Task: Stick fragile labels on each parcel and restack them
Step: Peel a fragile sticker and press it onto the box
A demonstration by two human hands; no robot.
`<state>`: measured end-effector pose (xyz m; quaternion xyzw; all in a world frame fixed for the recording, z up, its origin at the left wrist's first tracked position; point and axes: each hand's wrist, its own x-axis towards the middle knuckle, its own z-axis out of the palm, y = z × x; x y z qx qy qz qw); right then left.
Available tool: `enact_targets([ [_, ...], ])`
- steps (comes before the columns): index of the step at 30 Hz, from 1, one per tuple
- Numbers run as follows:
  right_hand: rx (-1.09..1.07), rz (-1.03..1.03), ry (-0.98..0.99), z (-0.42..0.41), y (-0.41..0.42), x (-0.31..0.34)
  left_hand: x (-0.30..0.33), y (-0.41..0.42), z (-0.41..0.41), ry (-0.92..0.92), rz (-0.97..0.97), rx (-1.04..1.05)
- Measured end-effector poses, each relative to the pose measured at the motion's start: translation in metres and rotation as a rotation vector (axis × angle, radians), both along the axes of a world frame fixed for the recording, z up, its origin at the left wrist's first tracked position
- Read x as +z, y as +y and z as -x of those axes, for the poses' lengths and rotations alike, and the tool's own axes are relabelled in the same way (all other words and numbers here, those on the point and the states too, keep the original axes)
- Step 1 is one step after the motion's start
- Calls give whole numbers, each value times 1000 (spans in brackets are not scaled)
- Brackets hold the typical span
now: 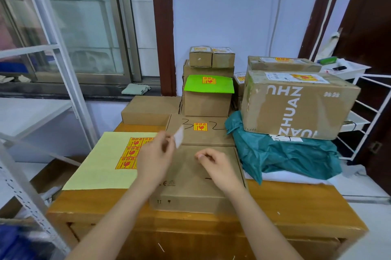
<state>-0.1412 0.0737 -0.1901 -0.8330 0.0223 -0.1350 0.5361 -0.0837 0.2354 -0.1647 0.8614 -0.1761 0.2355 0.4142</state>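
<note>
L hand pinches a peeled label at fingertips, white back facing the camera, blurred, raised over the far edge of the flat cardboard parcel at the front of the wooden table. R hand rests on that parcel's top, fingers curled — can't tell if they hold anything. Yellow label sheet lies just left of the parcel w/ red-yellow fragile stickers on it. Behind — labelled boxes stacked: green-topped box, big ZHUAN carton on a teal bag.

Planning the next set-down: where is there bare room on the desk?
Free: the desk right front, between the near box and the teal bag, plus the front edge strip. Crowded: back, stacked parcels; left, the label sheet.
</note>
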Motion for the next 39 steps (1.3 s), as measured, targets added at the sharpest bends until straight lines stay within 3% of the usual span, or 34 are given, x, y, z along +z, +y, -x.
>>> enact_targets([
  [6,-19,-189,-27,7,1,7,-21,-32,31,-40,-154,-95],
  [11,-24,-161,-37,5,0,4,-20,-32,29,-17,-102,-138],
  [21,-61,-88,-53,0,-3,-1,-29,-30,29,-217,-274,-264],
  [23,-71,-92,-57,0,-4,-1,-28,-29,31,-125,-207,-277],
  [28,-125,-105,-36,0,-2,0,-21,-25,26,269,280,-185],
  [30,-122,-108,-36,2,-1,3,-19,-25,21,366,391,-163],
  [36,-83,-139,-32,5,-3,5,-21,-26,15,412,306,-227],
  [39,-74,-57,-8,4,-6,7,-19,-24,17,400,287,-254],
])
